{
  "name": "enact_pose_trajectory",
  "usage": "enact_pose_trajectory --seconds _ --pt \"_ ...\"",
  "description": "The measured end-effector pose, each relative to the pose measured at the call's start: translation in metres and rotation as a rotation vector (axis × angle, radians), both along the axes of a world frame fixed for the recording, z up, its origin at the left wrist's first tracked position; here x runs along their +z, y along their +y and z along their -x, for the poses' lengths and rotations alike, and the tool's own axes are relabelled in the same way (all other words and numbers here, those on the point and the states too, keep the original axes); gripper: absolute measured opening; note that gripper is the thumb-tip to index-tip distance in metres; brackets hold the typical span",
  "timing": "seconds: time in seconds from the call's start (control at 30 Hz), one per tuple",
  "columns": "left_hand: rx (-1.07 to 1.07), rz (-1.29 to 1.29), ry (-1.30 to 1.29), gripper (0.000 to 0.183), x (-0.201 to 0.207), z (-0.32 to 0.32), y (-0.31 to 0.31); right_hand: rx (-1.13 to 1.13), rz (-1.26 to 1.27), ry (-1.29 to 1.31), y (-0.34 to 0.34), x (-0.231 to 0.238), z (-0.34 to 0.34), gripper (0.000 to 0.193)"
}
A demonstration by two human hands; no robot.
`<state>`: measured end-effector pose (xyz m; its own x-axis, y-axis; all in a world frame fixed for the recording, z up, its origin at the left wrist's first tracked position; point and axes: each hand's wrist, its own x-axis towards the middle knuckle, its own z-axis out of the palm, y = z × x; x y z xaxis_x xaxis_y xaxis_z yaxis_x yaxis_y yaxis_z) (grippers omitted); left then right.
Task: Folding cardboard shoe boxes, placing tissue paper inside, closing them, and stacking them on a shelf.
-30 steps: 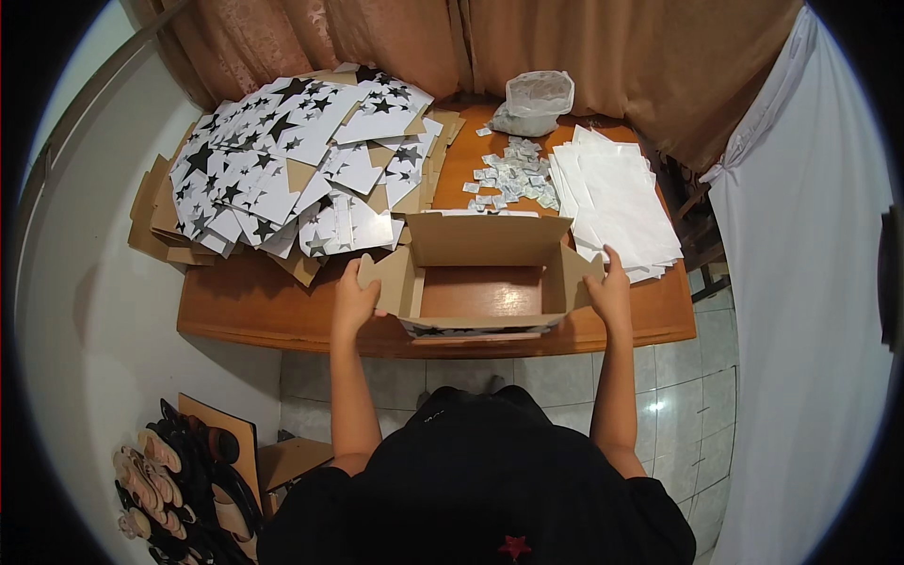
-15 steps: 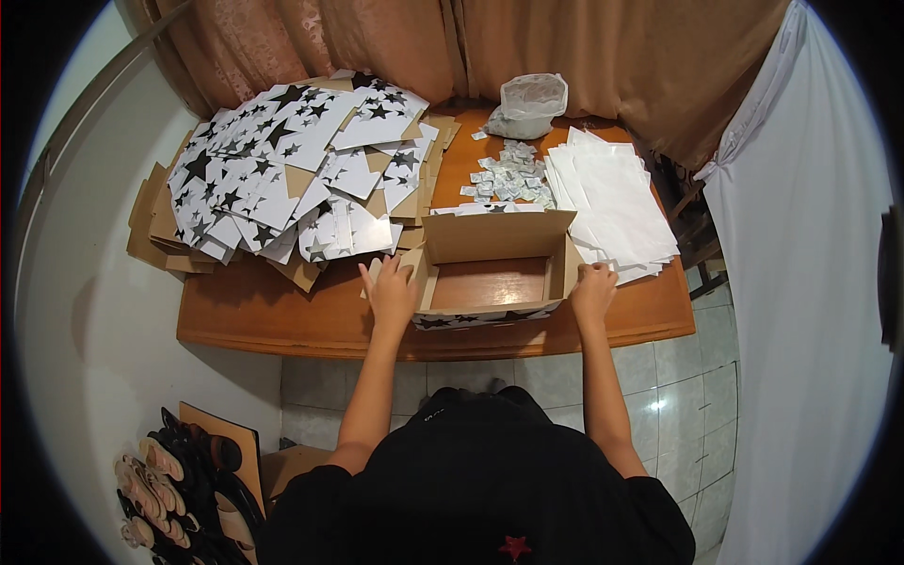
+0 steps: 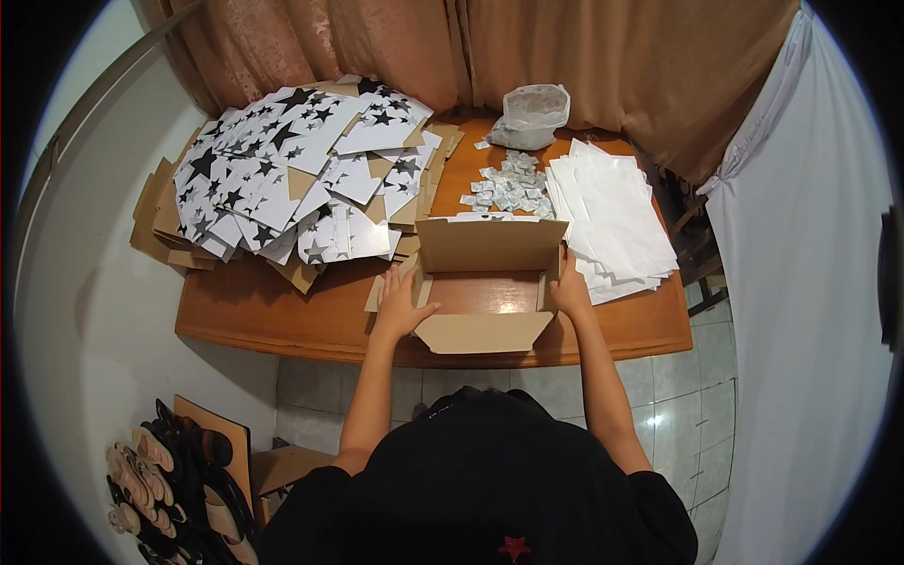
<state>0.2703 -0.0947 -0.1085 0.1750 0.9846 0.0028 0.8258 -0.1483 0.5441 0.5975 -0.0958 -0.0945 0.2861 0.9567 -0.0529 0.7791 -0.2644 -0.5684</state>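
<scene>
A cardboard box [image 3: 490, 247], plain brown inside, stands at the table's front part with its top open. Through its open bottom the wooden table shows. Its far flap stands up, while the near flap [image 3: 484, 332] leans out toward me. My left hand [image 3: 399, 303] holds the box's left side near the front corner, thumb stretched over the edge and fingers along the side flap. On the right side wall, my right hand [image 3: 570, 286] grips with its fingers partly hidden behind that wall.
Flat white cardboard pieces with black stars [image 3: 273, 169] are heaped on the left of the wooden table [image 3: 273, 306]. Small sachets [image 3: 513, 185] lie behind the box, below a clear plastic bag [image 3: 532, 118]. White paper sheets [image 3: 612, 217] are stacked at right; shoes [image 3: 155, 471] stand lower left.
The near flap has folded down and outward toward me. My right hand has moved inward and a little up along the right side; my left hand has shifted slightly right and down.
</scene>
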Motion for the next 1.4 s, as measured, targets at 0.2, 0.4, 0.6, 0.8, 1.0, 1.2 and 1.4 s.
enact_pose_trajectory --seconds 0.2,0.4,0.6,0.8,1.0,1.2,1.4 --pt "0.044 -0.003 0.106 0.055 0.003 0.009 0.005 0.2 0.012 0.063 0.011 0.0 -0.019 0.098" --pt "0.045 0.021 0.086 0.056 -0.003 0.01 0.01 0.19 0.119 -0.033 0.022 0.008 -0.024 0.103" --pt "0.056 -0.033 -0.061 0.084 -0.016 0.003 0.003 0.249 -0.219 0.096 0.013 -0.006 -0.029 0.075" --pt "0.12 0.011 -0.148 0.097 0.003 -0.003 -0.001 0.421 -0.228 0.074 -0.009 -0.003 -0.029 0.056" --pt "-0.04 0.136 0.098 0.107 0.022 -0.013 0.008 0.486 0.014 -0.026 -0.013 -0.003 -0.033 0.065" --pt "-0.336 0.41 0.171 0.133 0.034 -0.047 0.007 0.339 -0.207 0.12 -0.019 -0.019 -0.042 0.062" --pt "-0.361 0.328 0.305 0.134 0.022 -0.051 -0.005 -0.216 0.157 0.316 -0.032 -0.012 -0.08 0.045"
